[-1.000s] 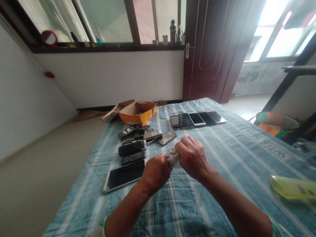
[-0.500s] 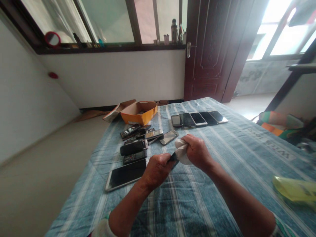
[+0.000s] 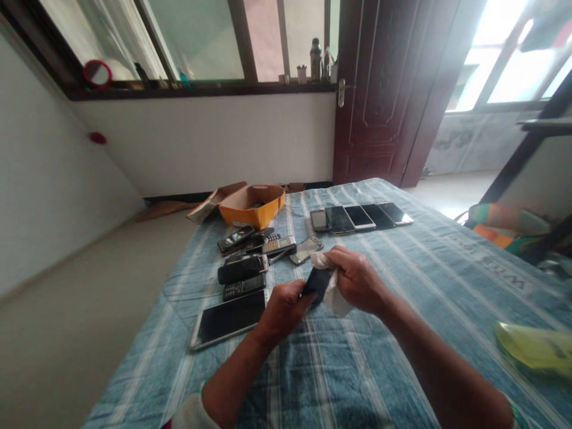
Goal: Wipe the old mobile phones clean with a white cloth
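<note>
My left hand (image 3: 286, 308) is closed on the near end of a dark mobile phone (image 3: 316, 283), held tilted above the bed cover. At the phone's far right edge, my right hand (image 3: 358, 279) pinches a white tissue (image 3: 336, 299), which hangs down beside the phone and touches it. Left of my left hand lies a large white-framed tablet (image 3: 230, 319) with a dark screen. Beyond it are a keypad phone (image 3: 243, 286), a black phone (image 3: 241, 269) and a pile of several older phones (image 3: 277, 243). A grey phone (image 3: 306, 250) lies flat just past my hands.
Several smartphones (image 3: 360, 217) lie in a row towards the far edge of the striped blue bed cover (image 3: 429, 310). An open orange cardboard box (image 3: 252, 211) stands at the far left. A yellow packet (image 3: 534, 348) lies at the right. Behind are a windowsill and a dark red door (image 3: 379, 131).
The tissue has shifted off the phone's face to its far right edge, so more of the dark surface shows. My left hand keeps its hold on the phone.
</note>
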A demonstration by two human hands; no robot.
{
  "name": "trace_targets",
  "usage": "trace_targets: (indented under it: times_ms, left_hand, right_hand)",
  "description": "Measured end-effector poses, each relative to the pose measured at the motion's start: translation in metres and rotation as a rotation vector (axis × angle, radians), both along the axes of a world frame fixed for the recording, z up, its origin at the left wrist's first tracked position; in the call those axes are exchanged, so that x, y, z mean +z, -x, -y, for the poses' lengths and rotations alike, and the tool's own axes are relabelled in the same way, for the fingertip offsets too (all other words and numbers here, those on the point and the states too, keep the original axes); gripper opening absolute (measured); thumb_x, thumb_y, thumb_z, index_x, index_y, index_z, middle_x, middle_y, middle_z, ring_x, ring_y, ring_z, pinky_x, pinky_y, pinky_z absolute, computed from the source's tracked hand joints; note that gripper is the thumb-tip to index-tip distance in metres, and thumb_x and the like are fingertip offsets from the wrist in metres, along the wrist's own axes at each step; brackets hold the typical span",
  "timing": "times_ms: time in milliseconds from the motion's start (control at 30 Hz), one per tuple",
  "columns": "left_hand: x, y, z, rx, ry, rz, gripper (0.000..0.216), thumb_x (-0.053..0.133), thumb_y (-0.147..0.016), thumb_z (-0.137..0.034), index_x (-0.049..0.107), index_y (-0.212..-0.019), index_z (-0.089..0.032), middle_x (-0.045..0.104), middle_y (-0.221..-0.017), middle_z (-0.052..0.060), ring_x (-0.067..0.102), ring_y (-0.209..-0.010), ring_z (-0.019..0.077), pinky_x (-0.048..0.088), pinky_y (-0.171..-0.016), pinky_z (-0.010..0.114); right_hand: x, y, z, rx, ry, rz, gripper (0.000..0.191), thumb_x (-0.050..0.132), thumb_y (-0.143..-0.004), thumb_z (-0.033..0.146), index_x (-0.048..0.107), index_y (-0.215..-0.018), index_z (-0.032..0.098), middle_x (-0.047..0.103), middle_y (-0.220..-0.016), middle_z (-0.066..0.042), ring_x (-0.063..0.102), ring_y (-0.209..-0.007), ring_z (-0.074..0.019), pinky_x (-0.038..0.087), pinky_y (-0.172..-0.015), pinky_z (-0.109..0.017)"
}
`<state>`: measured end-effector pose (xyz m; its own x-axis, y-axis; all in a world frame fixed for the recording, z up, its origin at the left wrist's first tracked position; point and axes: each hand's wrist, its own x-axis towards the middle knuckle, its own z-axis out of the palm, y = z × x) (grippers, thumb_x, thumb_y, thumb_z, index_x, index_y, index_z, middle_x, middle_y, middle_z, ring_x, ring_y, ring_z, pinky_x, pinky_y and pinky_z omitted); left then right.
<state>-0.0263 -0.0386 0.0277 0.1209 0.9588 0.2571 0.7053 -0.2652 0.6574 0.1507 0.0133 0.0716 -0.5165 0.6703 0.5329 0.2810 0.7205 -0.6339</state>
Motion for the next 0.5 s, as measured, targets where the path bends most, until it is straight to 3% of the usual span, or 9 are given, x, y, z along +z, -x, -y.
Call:
trace_targets:
  times_ms: [167, 500]
  left_hand:
    - [-0.003, 0.002, 0.000, -0.043, -0.028, 0.027, 0.020, 0.049, -0.080, -0.027, 0.055, -0.064, -0.017, 0.048, -0.055, -0.002, 0.047, -0.052, 0.0113, 0.036, -0.050, 0.022]
    - [-0.004, 0.004, -0.002, -0.052, 0.078, 0.186, 0.025, 0.052, -0.082, -0.034, 0.066, -0.077, -0.014, 0.053, -0.059, -0.001, 0.050, -0.056, 0.0113, 0.040, -0.049, 0.019]
  right_hand:
    - [0.009, -0.011, -0.004, 0.213, 0.100, 0.048, 0.012, 0.049, -0.081, 0.015, 0.053, -0.070, 0.017, 0.050, -0.073, 0.002, 0.047, -0.068, -0.0101, 0.036, -0.061, -0.021]
    - [-0.019, -0.008, -0.020, 0.222, 0.589, -0.296, 0.028, 0.063, -0.074, 0.043, 0.057, -0.066, 0.016, 0.041, -0.056, 0.005, 0.034, -0.052, -0.0068, 0.026, -0.047, -0.020]
